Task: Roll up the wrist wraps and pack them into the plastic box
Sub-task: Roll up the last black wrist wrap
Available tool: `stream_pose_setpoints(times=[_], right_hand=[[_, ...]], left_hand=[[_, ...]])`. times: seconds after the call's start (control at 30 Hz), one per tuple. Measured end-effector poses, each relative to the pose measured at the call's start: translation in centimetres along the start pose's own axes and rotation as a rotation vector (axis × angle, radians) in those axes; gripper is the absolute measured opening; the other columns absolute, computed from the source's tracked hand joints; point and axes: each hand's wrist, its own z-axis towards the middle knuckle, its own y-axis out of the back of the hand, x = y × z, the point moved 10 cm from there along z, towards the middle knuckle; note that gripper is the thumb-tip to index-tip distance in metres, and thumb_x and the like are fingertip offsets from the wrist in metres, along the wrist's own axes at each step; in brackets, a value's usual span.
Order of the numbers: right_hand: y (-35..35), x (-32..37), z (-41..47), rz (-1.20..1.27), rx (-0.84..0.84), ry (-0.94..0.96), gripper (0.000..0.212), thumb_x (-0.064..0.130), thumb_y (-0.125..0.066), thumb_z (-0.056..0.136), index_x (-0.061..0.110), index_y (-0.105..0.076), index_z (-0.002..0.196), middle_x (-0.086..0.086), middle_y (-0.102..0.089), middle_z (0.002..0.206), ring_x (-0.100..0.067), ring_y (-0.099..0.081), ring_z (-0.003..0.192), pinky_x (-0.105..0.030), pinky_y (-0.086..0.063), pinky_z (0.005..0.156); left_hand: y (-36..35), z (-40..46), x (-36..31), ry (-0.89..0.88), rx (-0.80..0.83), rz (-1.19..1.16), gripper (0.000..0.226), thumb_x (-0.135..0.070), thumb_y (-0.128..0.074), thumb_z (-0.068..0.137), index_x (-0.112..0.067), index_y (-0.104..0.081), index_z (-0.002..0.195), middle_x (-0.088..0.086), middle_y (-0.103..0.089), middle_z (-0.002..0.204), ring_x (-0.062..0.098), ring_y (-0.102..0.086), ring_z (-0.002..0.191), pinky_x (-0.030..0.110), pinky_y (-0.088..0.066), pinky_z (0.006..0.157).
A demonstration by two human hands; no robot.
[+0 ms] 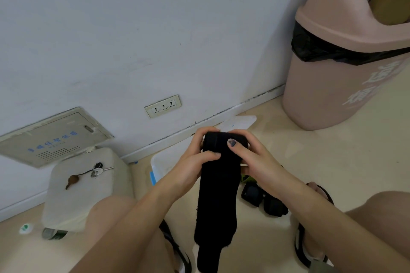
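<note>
Gripping black wrist wrap [218,186] with left hand [195,162] and right hand [255,159], fingers curled round rolled top; tail hanging loose.

The wrist wrap [218,184] was matt black cloth, fuzzy at its edges; the plastic box [158,165] was translucent, the bin [337,68] smooth pink plastic with a glossy black liner [315,47], the floor [310,157] polished

Black wrist wrap [218,186], pink bin [337,86]
</note>
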Motion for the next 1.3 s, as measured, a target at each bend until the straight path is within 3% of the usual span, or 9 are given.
stream_pose_setpoints(times=[0.1, 0.27, 0.47, 0.6, 0.7, 0.8, 0.93, 1.13, 1.3], right_hand=[[0.2, 0.4, -0.1, -0.016, -0.013, 0.049, 0.020, 0.027, -0.068, 0.099, 0.030, -0.066, 0.118, -0.005, -0.069, 0.118, -0.024, -0.072, 0.108, -0.032, -0.060, 0.079], [0.4, 0.7, -0.3, -0.090, -0.010, 0.115, 0.032, 0.013, -0.073, 0.095, 0.032, -0.064, 0.118, -0.010, -0.065, 0.121, -0.029, -0.071, 0.108, -0.037, -0.062, 0.082], [0.0, 1.0, -0.5, -0.125, 0.040, 0.127, 0.044, 0.005, -0.075, 0.090, 0.032, -0.061, 0.122, -0.007, -0.066, 0.119, -0.030, -0.066, 0.116, -0.051, -0.062, 0.090], [-0.1, 0.0, 0.0, -0.063, 0.051, 0.024, 0.053, 0.024, -0.081, 0.086, 0.042, -0.057, 0.129, -0.002, -0.063, 0.128, -0.024, -0.070, 0.114, -0.043, -0.060, 0.093], [-0.5, -0.7, 0.1, -0.016, 0.050, -0.056, 0.033, 0.041, -0.068, 0.097, 0.041, -0.059, 0.129, 0.001, -0.068, 0.127, -0.020, -0.072, 0.112, -0.039, -0.061, 0.087], [-0.3, -0.1, 0.2, -0.049, 0.016, 0.004, 0.022, 0.040, -0.064, 0.100, 0.034, -0.063, 0.121, -0.003, -0.070, 0.120, -0.022, -0.073, 0.108, -0.039, -0.062, 0.081], [-0.1, 0.5, -0.1, -0.084, 0.020, 0.082, 0.024, 0.029, -0.067, 0.100, 0.030, -0.061, 0.123, -0.007, -0.069, 0.117, -0.027, -0.072, 0.107, -0.038, -0.061, 0.080], [-0.1, 1.1, -0.6, -0.111, 0.035, 0.157, 0.030, 0.015, -0.069, 0.099, 0.029, -0.062, 0.124, -0.005, -0.068, 0.116, -0.022, -0.071, 0.108, -0.033, -0.060, 0.083], [-0.5, 1.3, -0.7, -0.283, 0.038, 0.237, 0.038, 0.013, -0.073, 0.095, 0.033, -0.060, 0.125, 0.009, -0.067, 0.114, -0.017, -0.064, 0.114, -0.033, -0.058, 0.091]], left_hand=[[-0.2, 0.0, 0.4, 0.040, 0.023, 0.008, 0.050, -0.019, -0.059, 0.081, -0.044, -0.054, 0.123, 0.004, -0.059, 0.127, 0.014, -0.068, 0.103, 0.034, -0.056, 0.087], [-0.2, 0.1, 2.0, 0.165, 0.014, 0.042, 0.062, -0.064, -0.061, 0.084, -0.038, -0.045, 0.138, -0.006, -0.061, 0.137, 0.011, -0.066, 0.120, 0.046, -0.053, 0.106], [0.3, 0.2, 1.1, 0.104, -0.037, -0.018, 0.036, -0.038, -0.066, 0.088, -0.035, -0.057, 0.123, -0.001, -0.069, 0.116, 0.017, -0.072, 0.102, 0.028, -0.056, 0.078], [0.5, 0.1, 0.5, 0.043, -0.029, -0.028, 0.034, -0.026, -0.065, 0.088, -0.035, -0.057, 0.119, -0.003, -0.068, 0.110, 0.017, -0.070, 0.099, 0.031, -0.057, 0.080], [0.6, 0.1, 0.1, -0.006, -0.025, -0.002, 0.040, -0.018, -0.064, 0.086, -0.030, -0.054, 0.122, 0.004, -0.064, 0.111, 0.020, -0.067, 0.100, 0.040, -0.057, 0.088], [0.6, 0.1, -0.3, -0.035, -0.016, 0.033, 0.043, -0.014, -0.062, 0.082, -0.031, -0.054, 0.121, 0.009, -0.060, 0.112, 0.021, -0.065, 0.098, 0.038, -0.054, 0.084], [0.4, 0.1, 0.2, 0.020, -0.001, 0.041, 0.046, -0.020, -0.061, 0.082, -0.040, -0.053, 0.122, 0.001, -0.062, 0.118, 0.016, -0.067, 0.102, 0.033, -0.055, 0.085], [0.1, 0.0, 1.2, 0.140, -0.021, 0.051, 0.040, -0.066, -0.058, 0.091, -0.047, -0.049, 0.126, -0.007, -0.061, 0.130, 0.012, -0.067, 0.112, 0.035, -0.059, 0.084], [0.4, 0.0, 1.7, 0.178, -0.036, 0.052, 0.037, -0.061, -0.054, 0.095, -0.040, -0.052, 0.126, -0.003, -0.067, 0.123, 0.016, -0.072, 0.105, 0.042, -0.060, 0.090]])
